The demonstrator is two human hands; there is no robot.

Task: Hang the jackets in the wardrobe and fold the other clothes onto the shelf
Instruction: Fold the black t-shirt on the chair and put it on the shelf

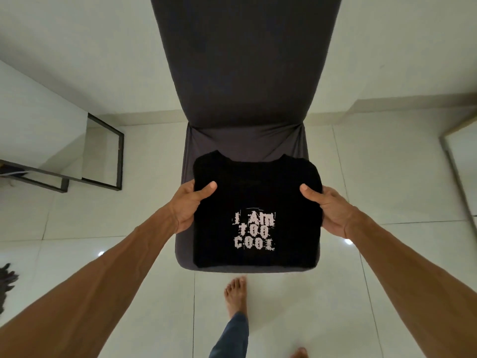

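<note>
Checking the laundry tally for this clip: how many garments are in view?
2. A folded black T-shirt on the chair seat, gripped at its sides by the left hand and right hand; a dark crumpled cloth at the left edge, cut off, possibly clothing.

chair backrest (242, 60) blocking ahead, open floor (387, 177) either side

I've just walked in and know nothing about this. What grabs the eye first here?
A folded black T-shirt printed with "I Am Too Cool" sits mid-frame over the seat of a dark covered chair. The left hand and right hand grip its two sides, thumbs on top. Below, a bare foot stands on the glossy pale tile floor.
</note>
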